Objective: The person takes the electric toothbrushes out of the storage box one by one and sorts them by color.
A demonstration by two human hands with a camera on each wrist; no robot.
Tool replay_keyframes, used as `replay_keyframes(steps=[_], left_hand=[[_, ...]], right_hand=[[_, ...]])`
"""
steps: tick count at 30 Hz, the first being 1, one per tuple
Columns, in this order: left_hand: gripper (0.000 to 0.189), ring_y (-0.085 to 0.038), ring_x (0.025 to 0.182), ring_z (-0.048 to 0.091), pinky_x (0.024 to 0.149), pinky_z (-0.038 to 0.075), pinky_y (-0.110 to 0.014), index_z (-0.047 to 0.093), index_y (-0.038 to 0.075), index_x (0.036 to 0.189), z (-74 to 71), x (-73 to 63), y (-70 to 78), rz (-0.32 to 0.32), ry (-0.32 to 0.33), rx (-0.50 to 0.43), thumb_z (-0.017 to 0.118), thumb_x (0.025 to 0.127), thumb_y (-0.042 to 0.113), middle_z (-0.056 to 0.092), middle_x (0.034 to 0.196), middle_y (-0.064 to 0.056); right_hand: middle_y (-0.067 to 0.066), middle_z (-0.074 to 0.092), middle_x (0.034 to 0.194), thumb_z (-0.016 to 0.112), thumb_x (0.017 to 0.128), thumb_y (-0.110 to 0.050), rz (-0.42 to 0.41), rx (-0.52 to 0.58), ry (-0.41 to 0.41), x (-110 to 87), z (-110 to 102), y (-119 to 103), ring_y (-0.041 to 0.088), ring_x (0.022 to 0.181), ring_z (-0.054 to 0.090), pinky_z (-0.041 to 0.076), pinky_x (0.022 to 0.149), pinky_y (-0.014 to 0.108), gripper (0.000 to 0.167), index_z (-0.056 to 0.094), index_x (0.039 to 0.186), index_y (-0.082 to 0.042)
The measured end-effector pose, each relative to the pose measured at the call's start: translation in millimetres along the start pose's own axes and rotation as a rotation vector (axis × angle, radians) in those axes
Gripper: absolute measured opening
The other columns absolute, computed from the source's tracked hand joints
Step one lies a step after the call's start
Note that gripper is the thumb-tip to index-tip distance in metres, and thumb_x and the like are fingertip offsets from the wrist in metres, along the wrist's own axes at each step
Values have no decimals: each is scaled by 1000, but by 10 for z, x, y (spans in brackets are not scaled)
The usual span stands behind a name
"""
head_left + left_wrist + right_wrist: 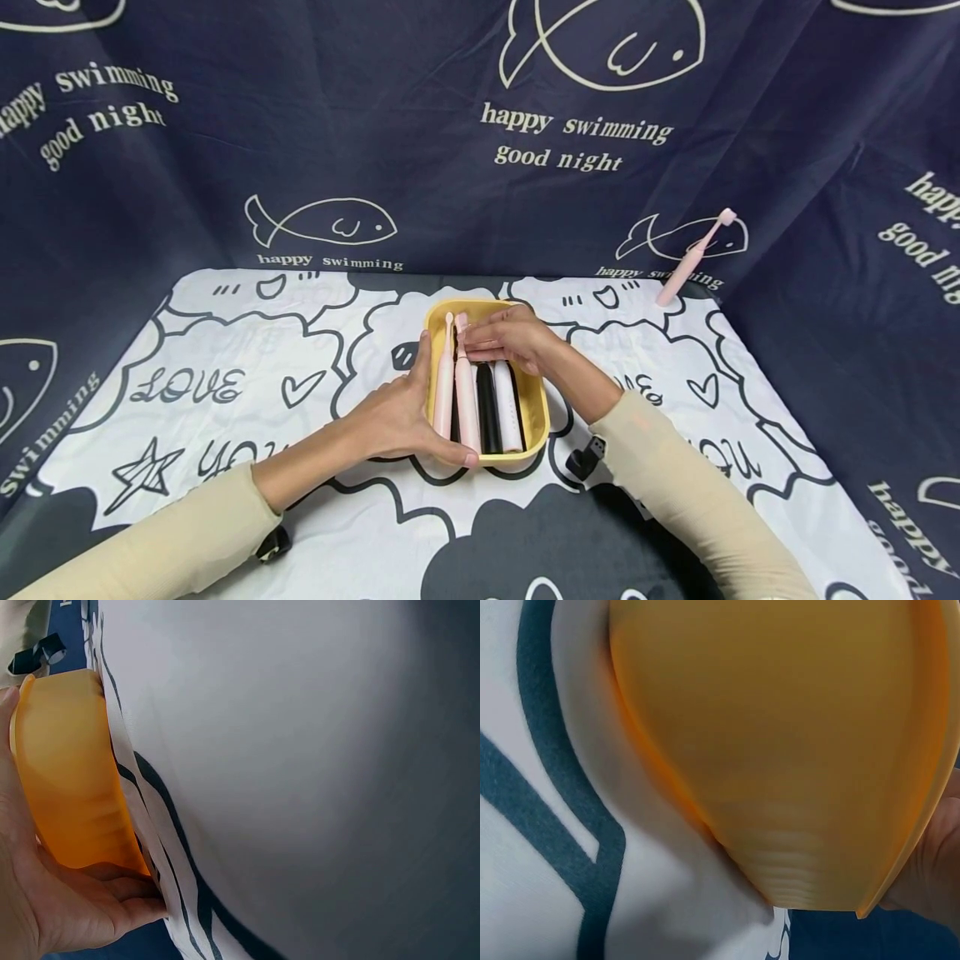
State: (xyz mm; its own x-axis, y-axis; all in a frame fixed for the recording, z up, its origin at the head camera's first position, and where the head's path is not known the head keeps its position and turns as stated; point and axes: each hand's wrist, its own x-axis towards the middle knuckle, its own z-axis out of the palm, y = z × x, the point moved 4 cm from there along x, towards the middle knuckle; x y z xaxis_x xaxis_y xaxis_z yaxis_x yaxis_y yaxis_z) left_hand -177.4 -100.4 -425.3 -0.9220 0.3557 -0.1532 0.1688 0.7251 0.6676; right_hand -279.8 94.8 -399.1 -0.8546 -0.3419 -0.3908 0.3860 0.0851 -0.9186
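Note:
A yellow bin (534, 429) stands in the middle of the table in the head view, holding several electric toothbrushes side by side. My left hand (401, 412) grips its left side, with the thumb along the near rim; the left wrist view shows the fingers round the yellow wall (71, 772). From the far right, my right hand (510, 333) reaches over the rim with fingers extended. Its fingertips are at the neck of a pink toothbrush (467, 400). Left of that lies another pink toothbrush (444, 392); to the right are a black handle (488, 412) and a white handle (507, 412).
A pink electric toothbrush (681, 275) stands at the table's back right corner. The table is covered by a white cloth (240, 350) with black drawings. Dark blue fabric (420, 125) with fish prints hangs behind and at both sides.

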Motion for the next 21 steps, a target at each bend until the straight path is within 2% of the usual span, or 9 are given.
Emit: replay_keyframes(steps=[9,21], left_hand=[[188,-37,140,66,113,58,-56,-27,23,178,-2,-3,-3,-1,-4,-6,101,54,84,55,164,-34],[188,-36,137,67,112,58,-56,-28,21,178,-4,-5,10,14,0,-6,101,56,83,57,162,-33]], right_hand=[[2,84,89,74,104,6,2,-14,-27,1,13,9,11,81,82,69,81,29,16,73,119,10],[0,83,94,72,107,3,-43,-74,-103,-68,46,22,12,88,82,69,87,32,14,75,120,6]])
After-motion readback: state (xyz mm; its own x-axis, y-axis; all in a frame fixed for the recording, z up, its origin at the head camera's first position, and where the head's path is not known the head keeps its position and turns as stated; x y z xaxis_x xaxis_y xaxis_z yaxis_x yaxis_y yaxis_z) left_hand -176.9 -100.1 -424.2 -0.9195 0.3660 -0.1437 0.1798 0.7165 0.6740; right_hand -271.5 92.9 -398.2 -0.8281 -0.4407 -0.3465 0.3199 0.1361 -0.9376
